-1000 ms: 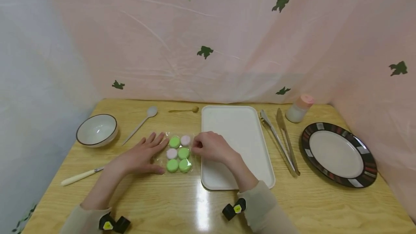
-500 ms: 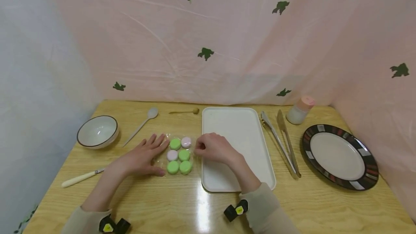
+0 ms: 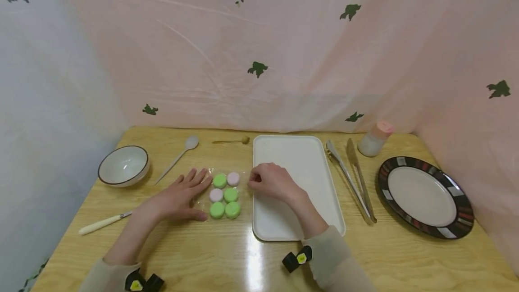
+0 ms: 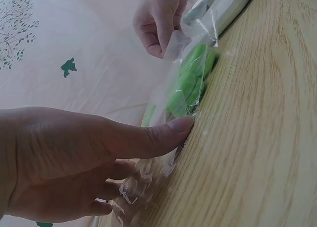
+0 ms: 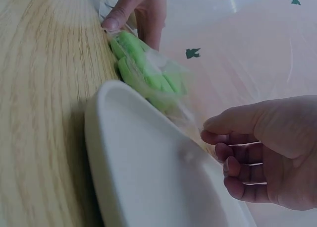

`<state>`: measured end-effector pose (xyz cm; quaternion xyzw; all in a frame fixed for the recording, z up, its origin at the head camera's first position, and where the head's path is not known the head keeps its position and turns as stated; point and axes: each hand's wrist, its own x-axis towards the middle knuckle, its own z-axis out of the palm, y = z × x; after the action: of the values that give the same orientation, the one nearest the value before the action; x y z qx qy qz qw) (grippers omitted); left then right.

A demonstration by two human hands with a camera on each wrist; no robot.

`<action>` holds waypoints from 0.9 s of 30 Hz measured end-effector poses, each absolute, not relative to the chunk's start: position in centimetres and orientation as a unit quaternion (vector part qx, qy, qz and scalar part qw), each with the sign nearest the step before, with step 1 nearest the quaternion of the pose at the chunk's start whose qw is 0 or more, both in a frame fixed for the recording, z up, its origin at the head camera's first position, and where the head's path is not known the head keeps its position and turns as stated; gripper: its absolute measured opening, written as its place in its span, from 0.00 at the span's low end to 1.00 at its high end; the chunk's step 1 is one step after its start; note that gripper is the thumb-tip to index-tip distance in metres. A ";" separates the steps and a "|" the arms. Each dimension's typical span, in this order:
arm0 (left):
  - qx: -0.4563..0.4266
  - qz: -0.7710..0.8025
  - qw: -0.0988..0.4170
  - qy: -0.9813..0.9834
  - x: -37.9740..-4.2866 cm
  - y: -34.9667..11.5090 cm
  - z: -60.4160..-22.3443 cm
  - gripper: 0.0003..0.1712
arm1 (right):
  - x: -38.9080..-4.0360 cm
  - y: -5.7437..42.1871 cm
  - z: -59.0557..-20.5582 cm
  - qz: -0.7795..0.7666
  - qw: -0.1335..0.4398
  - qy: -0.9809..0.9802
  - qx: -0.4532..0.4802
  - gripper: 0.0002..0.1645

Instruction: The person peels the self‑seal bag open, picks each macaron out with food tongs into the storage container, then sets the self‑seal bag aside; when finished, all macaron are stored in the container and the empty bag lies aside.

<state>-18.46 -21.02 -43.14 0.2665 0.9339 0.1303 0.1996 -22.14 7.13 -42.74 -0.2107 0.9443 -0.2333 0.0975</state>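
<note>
A clear plastic packet point(image 5: 174, 68) lies on the wooden table, with several round green and pale pink macarons point(image 3: 231, 194) in two columns inside. My left hand point(image 3: 174, 202) is spread flat along the packet's left side; in the left wrist view its straight thumb point(image 4: 168, 133) presses near the film's lower edge. On the other side, my right hand point(image 3: 275, 181) pinches the packet's right edge between thumb and curled forefinger, over the left rim of a white tray point(image 3: 288, 148). The right wrist view shows film stretching up to those fingertips.
Left of the hands stand a dark-rimmed white bowl point(image 3: 123, 165), a pale spoon point(image 3: 192, 142) and a cream-handled knife point(image 3: 101, 225). A small golden spoon point(image 3: 245, 140) lies behind the packet. To the right are metal tongs point(image 3: 349, 179), a pink-capped bottle point(image 3: 376, 139) and a black-rimmed plate point(image 3: 421, 197).
My right hand has drawn slightly to the right, farther from the macarons, over the tray's edge. The left hand stays in place on the packet.
</note>
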 end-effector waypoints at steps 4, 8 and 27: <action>0.268 0.130 0.200 0.934 -18.3 -21.2 -43.2 0.56 | -21.9 8.4 -42.9 -0.235 0.090 0.948 -0.193 0.07; 0.270 0.128 0.195 0.934 -18.4 -21.3 -43.2 0.55 | -22.1 10.4 -42.6 -0.246 0.084 0.949 -0.180 0.06; 0.256 0.146 0.178 0.939 -18.7 -21.7 -43.2 0.51 | -20.4 25.1 -41.1 -0.259 -0.052 0.958 -0.115 0.30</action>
<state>-18.71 -21.72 -43.24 0.2562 0.9388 0.1461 0.1781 -20.43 25.09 -41.10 -0.1154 0.9576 -0.2589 -0.0523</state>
